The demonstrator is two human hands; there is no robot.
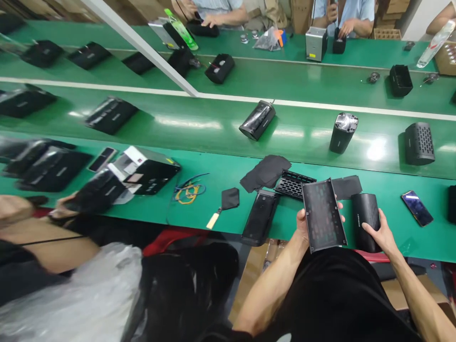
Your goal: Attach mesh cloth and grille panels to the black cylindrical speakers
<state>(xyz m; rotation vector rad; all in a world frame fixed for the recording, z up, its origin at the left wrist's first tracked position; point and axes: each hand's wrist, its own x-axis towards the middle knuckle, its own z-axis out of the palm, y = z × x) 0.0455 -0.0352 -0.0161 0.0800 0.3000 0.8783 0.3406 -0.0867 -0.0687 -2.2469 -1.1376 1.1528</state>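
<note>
panel [325, 216] is held in left hand [302, 229], apart from black speaker [364, 211], which right hand [382, 232] grasps at table [199, 204] edge; work seems only partly done, because another grille [296, 184] also lies loose.

A green bottle [182, 30] and a phone [416, 208] sit well apart.

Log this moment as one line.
left hand: holds black panel | right hand: grips black casing | green bench: dark sheets, phone
</note>
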